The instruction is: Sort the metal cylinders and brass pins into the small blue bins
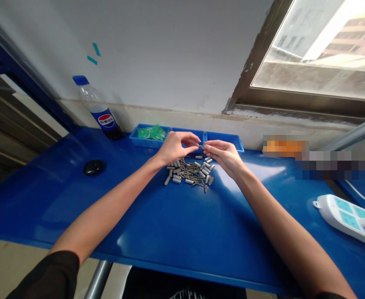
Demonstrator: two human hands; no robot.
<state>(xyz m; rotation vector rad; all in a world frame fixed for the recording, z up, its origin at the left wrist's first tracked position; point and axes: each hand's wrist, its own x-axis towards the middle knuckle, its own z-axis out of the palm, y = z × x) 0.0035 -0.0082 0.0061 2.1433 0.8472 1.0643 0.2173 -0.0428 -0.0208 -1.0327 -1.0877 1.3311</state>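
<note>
My left hand (176,147) and my right hand (225,154) meet above the blue table, fingertips nearly touching. A tiny thin metal piece (200,146) sits between them; its exact kind is too small to make out. Thumb and fingers of each hand are pinched at this piece. Just below lies a loose pile of thin brass-coloured, screw-like pins (192,172) mixed with short silver metal cylinders (176,180). My left hand partly covers the pile's far left edge.
Three blue bins stand against the wall: the left bin (145,143) holds green plastic bags (153,132); my hands partly hide the middle bin (187,132) and right bin (224,137). A cola bottle (100,112), black mouse (93,167) and white power strip (350,218) are on the table (157,232).
</note>
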